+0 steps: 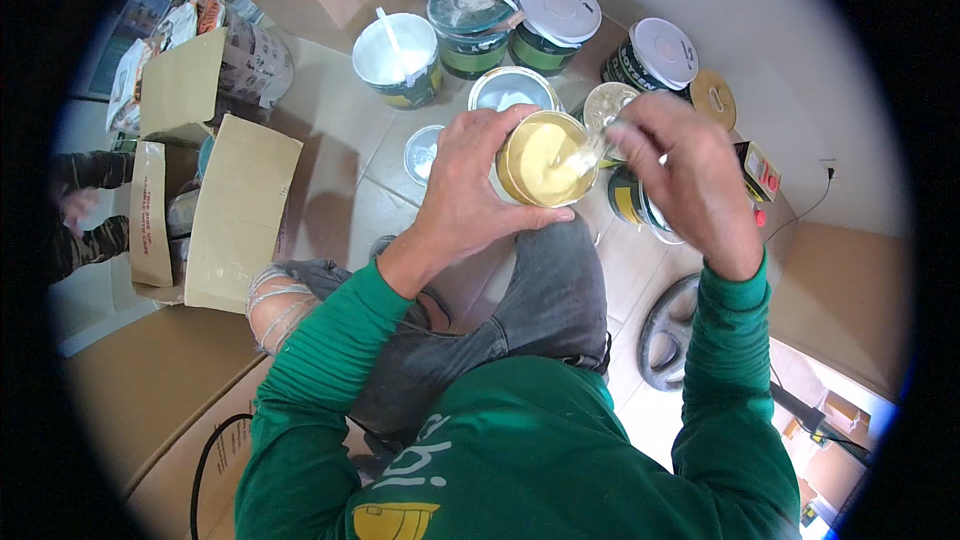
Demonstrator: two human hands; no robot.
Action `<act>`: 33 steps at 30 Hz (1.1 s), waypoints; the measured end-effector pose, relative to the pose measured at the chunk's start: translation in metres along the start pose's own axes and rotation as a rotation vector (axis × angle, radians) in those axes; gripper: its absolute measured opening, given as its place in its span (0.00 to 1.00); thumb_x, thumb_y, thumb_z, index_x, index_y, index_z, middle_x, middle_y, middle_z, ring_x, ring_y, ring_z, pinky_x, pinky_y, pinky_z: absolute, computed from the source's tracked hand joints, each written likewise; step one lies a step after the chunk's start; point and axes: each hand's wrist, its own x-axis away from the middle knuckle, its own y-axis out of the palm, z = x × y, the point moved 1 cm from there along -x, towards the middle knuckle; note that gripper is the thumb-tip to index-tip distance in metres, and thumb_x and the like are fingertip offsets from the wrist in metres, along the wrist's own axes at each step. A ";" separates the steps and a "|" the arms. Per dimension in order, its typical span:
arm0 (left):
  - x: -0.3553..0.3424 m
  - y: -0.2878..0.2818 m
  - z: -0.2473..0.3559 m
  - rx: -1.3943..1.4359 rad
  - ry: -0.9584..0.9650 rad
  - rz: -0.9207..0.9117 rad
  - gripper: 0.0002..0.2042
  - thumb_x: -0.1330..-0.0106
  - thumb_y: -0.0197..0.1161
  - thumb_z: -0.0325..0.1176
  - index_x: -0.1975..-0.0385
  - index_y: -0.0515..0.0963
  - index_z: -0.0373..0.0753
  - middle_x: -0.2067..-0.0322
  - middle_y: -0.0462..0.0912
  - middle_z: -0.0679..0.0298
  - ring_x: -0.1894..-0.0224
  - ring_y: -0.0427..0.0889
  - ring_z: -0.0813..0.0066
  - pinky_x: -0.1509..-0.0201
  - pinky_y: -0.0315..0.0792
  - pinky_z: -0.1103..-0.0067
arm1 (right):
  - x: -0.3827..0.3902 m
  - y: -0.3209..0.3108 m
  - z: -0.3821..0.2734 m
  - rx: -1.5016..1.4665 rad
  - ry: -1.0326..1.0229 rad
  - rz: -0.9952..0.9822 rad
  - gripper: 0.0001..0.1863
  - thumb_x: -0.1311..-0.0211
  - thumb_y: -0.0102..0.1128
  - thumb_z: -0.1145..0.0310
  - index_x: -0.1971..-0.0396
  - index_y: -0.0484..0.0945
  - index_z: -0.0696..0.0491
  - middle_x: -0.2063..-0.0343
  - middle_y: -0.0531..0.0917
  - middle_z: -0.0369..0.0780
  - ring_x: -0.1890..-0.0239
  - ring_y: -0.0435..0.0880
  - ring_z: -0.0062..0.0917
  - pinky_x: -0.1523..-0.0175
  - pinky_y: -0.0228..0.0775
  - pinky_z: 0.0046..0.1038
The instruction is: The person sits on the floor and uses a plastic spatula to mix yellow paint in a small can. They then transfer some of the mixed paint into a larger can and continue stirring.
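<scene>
My left hand (pixel 478 180) grips a small round tin of pale yellow paint (pixel 545 158), held above my knee. My right hand (pixel 680 175) holds a thin pale stirring stick (pixel 583 152) whose tip dips into the yellow paint. Both arms wear green sleeves. Just behind the tin, an open metal can (pixel 513 90) with whitish contents stands on the tiled floor.
Several paint cans stand on the floor beyond: a white bucket with a stick (pixel 397 58), a green can (pixel 470 18), two white-lidded cans (pixel 556 18) (pixel 658 52). An open cardboard box (pixel 235 210) lies left, where another person's sleeve (pixel 85 210) shows. A black weight plate (pixel 670 335) lies right.
</scene>
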 end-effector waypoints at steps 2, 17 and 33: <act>0.005 0.004 0.000 0.005 -0.022 -0.024 0.52 0.59 0.95 0.50 0.29 0.77 0.41 0.37 0.83 0.55 0.35 0.81 0.51 0.29 0.72 0.59 | 0.003 0.007 -0.010 -0.094 -0.009 -0.002 0.09 0.27 0.69 0.69 0.58 0.84 0.60 0.61 0.85 0.52 0.59 0.85 0.53 0.53 0.78 0.46; -0.049 -0.089 0.013 -0.100 -0.044 0.229 0.48 0.55 0.93 0.49 0.31 0.78 0.40 0.43 0.86 0.55 0.38 0.81 0.51 0.30 0.73 0.61 | -0.098 -0.001 -0.054 -0.207 0.033 0.336 0.10 0.26 0.68 0.68 0.62 0.83 0.60 0.70 0.81 0.51 0.68 0.82 0.47 0.60 0.73 0.43; -0.107 -0.160 -0.007 -0.162 0.115 0.416 0.49 0.53 0.92 0.48 0.29 0.76 0.37 0.40 0.87 0.57 0.38 0.79 0.55 0.31 0.73 0.60 | -0.184 -0.023 -0.067 -0.460 0.090 0.202 0.15 0.20 0.66 0.63 0.61 0.84 0.61 0.76 0.79 0.38 0.71 0.74 0.20 0.64 0.70 0.31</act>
